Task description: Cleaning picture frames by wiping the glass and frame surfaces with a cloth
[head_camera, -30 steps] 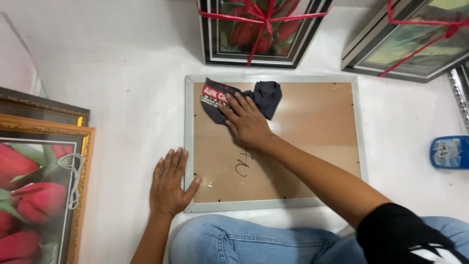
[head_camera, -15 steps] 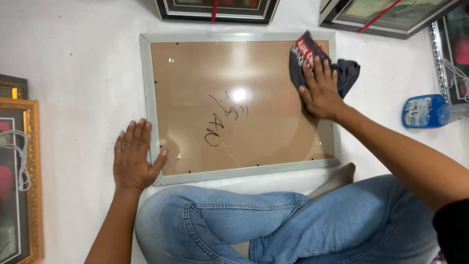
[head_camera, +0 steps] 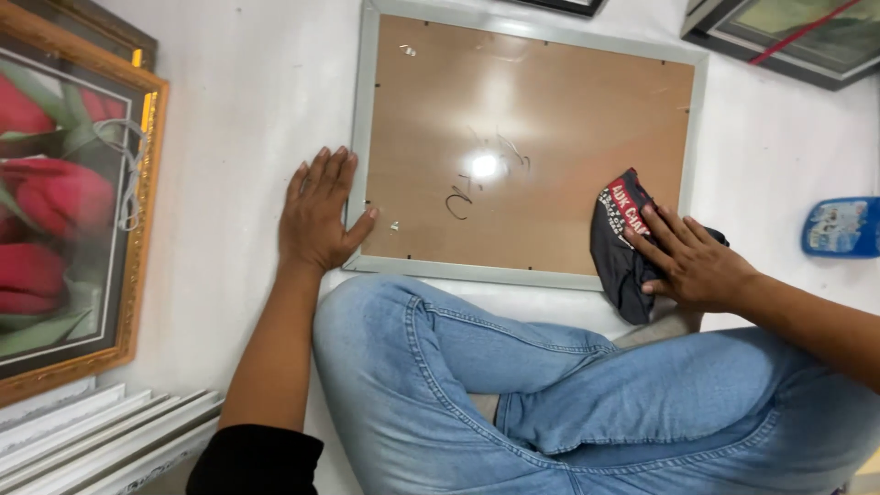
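A silver picture frame (head_camera: 364,110) lies face down on the white floor, its brown backing board up. My left hand (head_camera: 319,214) rests flat at the frame's lower left corner, thumb on the rim, fingers spread on the floor. My right hand (head_camera: 692,259) presses a dark cloth (head_camera: 619,246) with red and white print onto the frame's lower right corner. My legs in blue jeans (head_camera: 550,385) are folded just in front of the frame.
A gold-framed picture of red tulips (head_camera: 64,192) lies at the left, with white frame mouldings (head_camera: 101,426) below it. A blue packet (head_camera: 841,226) sits at the right edge. More framed pictures (head_camera: 788,41), one tied with red ribbon, lie at the top right.
My right hand has slid the cloth from the frame's upper right corner down to its lower right corner. My left hand stays at the lower left corner. The view has shifted.
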